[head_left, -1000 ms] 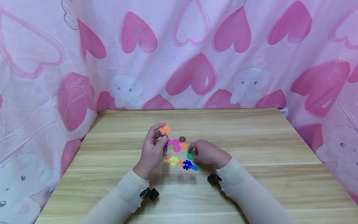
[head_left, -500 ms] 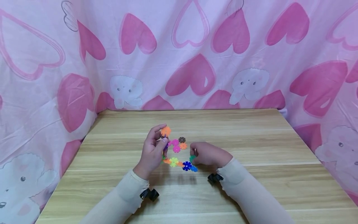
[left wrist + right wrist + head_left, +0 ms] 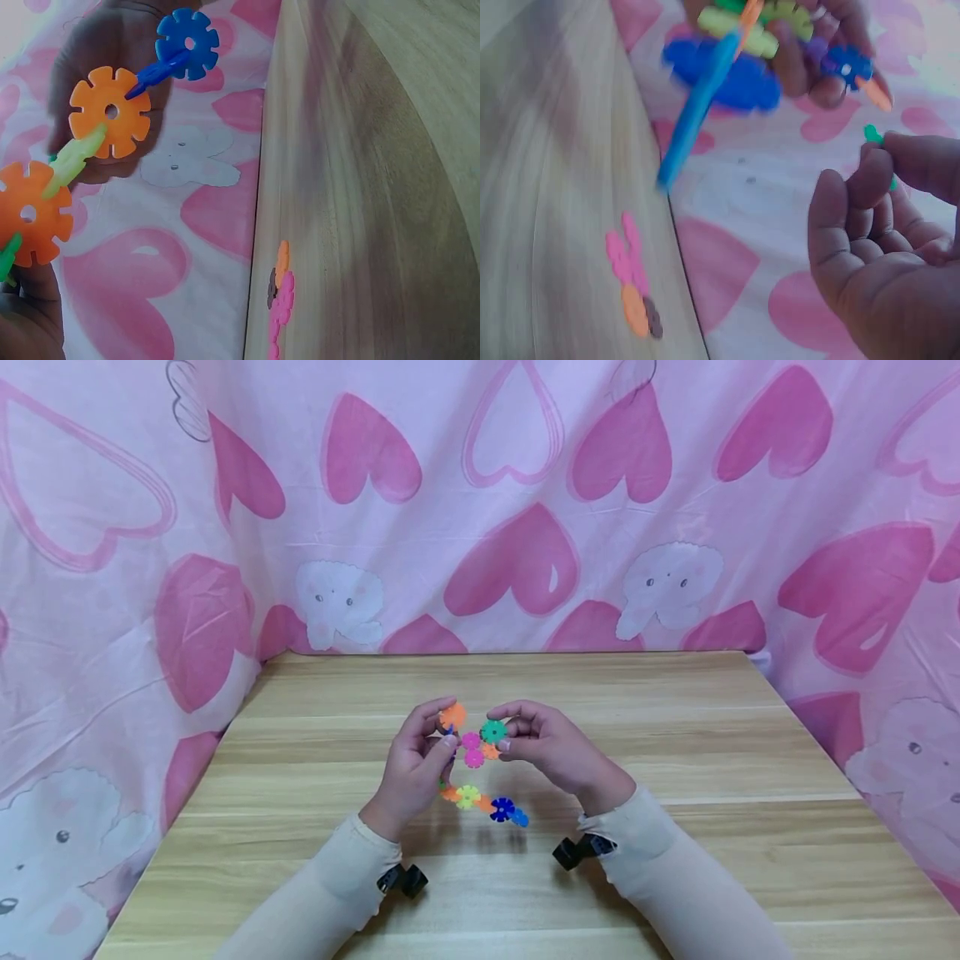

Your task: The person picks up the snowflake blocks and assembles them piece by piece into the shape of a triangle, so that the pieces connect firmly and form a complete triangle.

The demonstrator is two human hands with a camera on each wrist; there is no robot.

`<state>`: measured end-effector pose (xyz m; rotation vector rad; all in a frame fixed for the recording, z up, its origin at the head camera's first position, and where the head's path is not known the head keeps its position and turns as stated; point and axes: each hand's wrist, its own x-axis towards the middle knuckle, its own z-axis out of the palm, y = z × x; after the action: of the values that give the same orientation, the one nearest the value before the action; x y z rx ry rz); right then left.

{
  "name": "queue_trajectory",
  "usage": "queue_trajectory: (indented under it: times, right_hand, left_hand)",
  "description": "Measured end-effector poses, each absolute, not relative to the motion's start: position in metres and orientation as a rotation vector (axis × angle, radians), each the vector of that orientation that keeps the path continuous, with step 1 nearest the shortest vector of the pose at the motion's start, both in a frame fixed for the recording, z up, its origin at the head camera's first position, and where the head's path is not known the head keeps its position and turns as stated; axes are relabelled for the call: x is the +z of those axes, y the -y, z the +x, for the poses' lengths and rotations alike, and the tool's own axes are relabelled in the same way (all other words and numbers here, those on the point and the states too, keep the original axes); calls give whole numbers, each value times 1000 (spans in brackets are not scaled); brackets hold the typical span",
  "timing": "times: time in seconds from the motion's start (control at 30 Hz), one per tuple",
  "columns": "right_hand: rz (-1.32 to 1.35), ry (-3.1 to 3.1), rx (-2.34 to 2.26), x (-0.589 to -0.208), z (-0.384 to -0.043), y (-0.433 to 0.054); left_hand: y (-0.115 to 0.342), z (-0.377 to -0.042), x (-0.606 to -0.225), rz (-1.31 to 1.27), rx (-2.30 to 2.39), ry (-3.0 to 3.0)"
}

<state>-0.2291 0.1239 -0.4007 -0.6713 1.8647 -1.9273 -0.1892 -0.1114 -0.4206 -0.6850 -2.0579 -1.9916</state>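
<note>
My left hand (image 3: 408,768) holds a chain of interlocking snowflake discs above the table. An orange disc (image 3: 452,716) stands at its top by the fingertips. Lower down, the chain runs rightward through a yellow disc (image 3: 468,797) and a dark blue disc (image 3: 502,810) to a light blue disc (image 3: 519,817) at its free end. Between thumb and fingers, my right hand (image 3: 566,752) pinches a separate green disc (image 3: 493,732), close to the right of that top orange disc. In the right wrist view the green disc (image 3: 873,135) shows edge-on at the fingertips.
Beyond the hands, several loose pink discs (image 3: 474,758) and an orange disc (image 3: 490,751) lie on the wooden table (image 3: 675,718). A brown disc (image 3: 653,319) beside them shows in the right wrist view. A pink heart-patterned cloth (image 3: 510,560) hangs behind the table.
My right hand has moved up and left with the green disc, from near the chain's blue end toward its orange top. My left hand has shifted only slightly, still holding the chain.
</note>
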Motion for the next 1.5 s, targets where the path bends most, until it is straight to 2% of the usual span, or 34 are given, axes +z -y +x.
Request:
queue_trajectory:
  times: [0.9,1.5]
  right_hand:
    - [-786,-1498,-2110,-400,-212,-109]
    - [-796,-1443,-2154,-406,-211,-103]
  left_hand:
    - [113,-188,-427,-1039,-1948,1930]
    - [114,-189,-429,-1053,-1979,1896]
